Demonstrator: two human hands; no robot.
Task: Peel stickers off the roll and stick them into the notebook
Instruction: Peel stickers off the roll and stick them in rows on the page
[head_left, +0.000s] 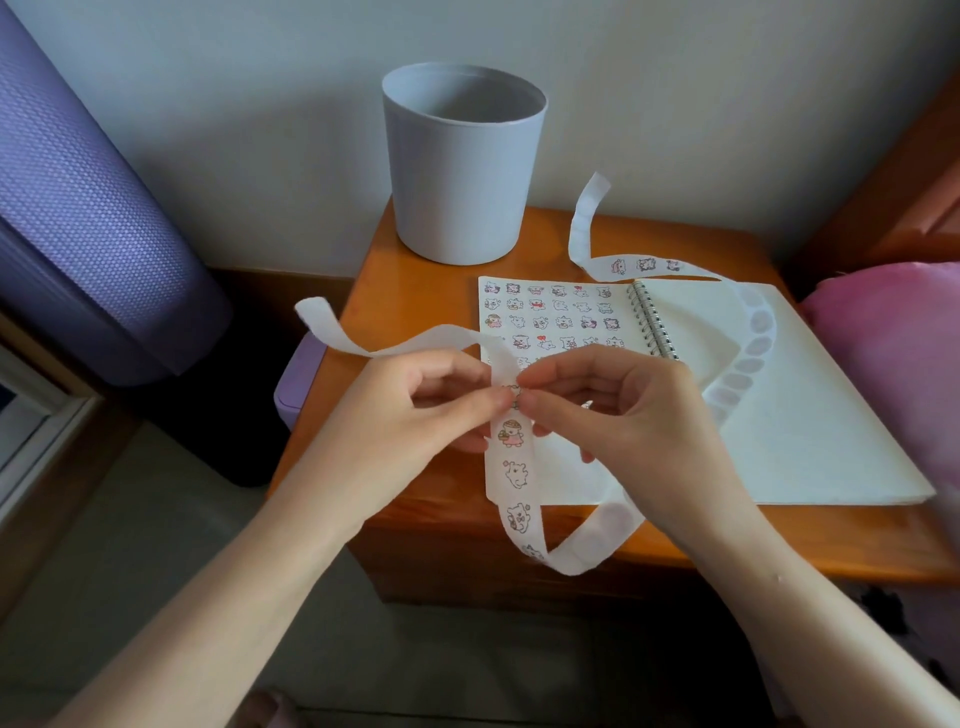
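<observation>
So, left hand: fingers curled, thumb and forefinger pinching a long white paper sticker strip above the near-left corner of the notebook.
Right hand: fingers curled, thumb and forefinger tips pinching the sticker strip at the same spot, nearly touching the left fingertips.
Pinch point: small cartoon sticker, mostly hidden by the fingertips; can't tell if it is lifted off.
Strip, left of the hands: bare backing curls up and out past the table's left edge.
Strip, below the hands: printed run hangs over the notebook's corner, drops past the table front and loops back up under the right wrist.
Strip, right of the hands: arcs face-down across the right page, then turns face-up behind the notebook; the free end stands up near the wall.
Notebook: white spiral-bound notebook lying open on the orange wooden bedside table; left page carries rows of small cartoon stickers, its lower part hidden by the hands.
Lilac plastic box: low, just beside the table's left side; contents out of sight.
Bin: pale grey round plastic bin, upright at the table's back-left, well apart from both hands; only the inner wall shows.
Far left: purple honeycomb-textured panel.
Far right: pink cloth just beside the notebook's right edge.
</observation>
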